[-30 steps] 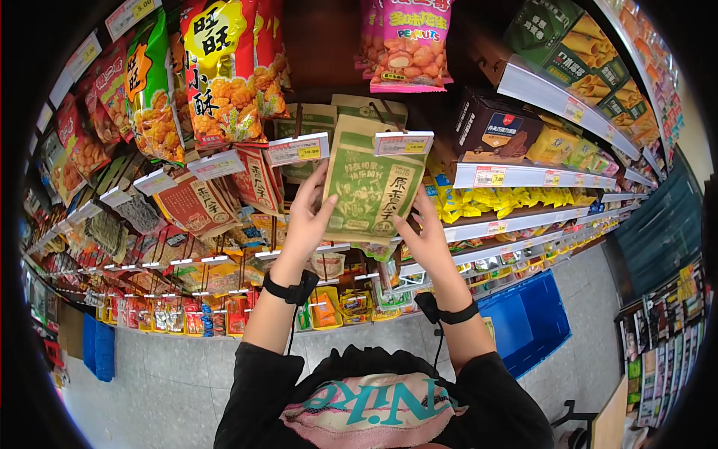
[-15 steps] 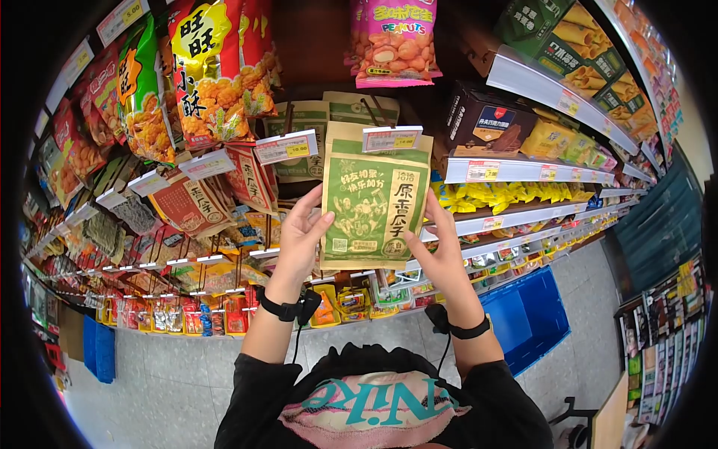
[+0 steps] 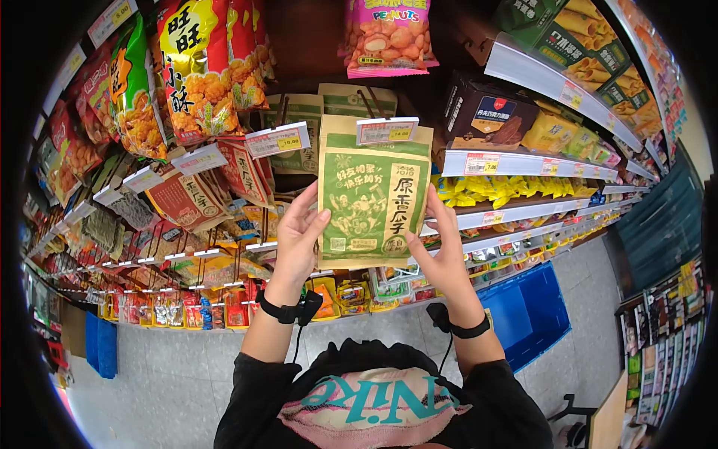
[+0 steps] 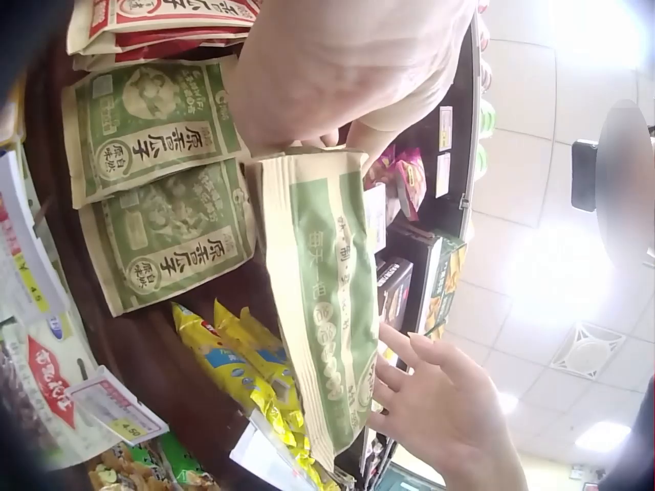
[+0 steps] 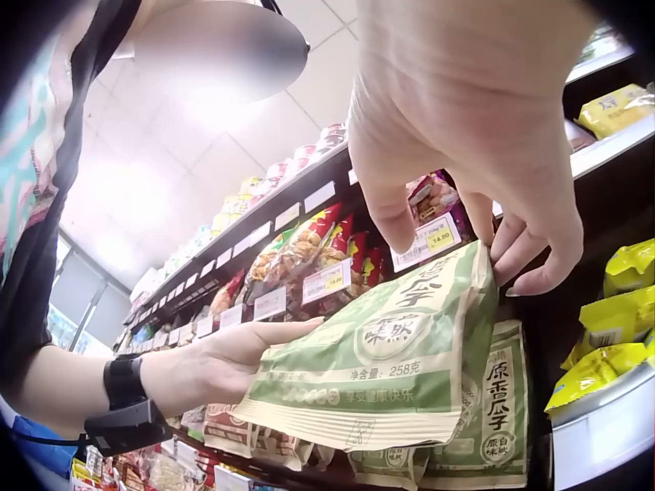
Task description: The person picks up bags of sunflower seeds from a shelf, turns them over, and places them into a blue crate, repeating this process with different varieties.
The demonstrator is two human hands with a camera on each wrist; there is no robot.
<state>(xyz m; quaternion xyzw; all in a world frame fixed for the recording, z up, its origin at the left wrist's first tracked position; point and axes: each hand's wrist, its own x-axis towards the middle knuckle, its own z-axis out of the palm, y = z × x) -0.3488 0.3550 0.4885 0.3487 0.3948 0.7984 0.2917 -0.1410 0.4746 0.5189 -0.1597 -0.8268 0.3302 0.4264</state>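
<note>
A green and tan paper bag of seeds (image 3: 366, 213) is held up between both hands in front of the shelves, its printed front facing the head camera. My left hand (image 3: 298, 238) grips its left edge, thumb on the front and fingers behind. On the opposite edge, my right hand (image 3: 447, 251) holds the bag with the thumb on the lower front and the fingers at the side. The left wrist view shows the bag side-on (image 4: 325, 297). A hanging price tag (image 3: 387, 131) overlaps its top in the head view. Matching green bags (image 4: 169, 235) hang behind it.
Red snack bags (image 3: 198, 75) hang at upper left, and a pink peanut bag (image 3: 389, 37) hangs above. To the right, shelves hold a dark brown box (image 3: 486, 116) and yellow packets (image 3: 497, 187). A blue crate (image 3: 531, 318) stands on the floor at lower right.
The bag was tilted and nearer the shelf; both hands have drawn it back and straightened it toward the head camera. Over the last half second it has barely moved.
</note>
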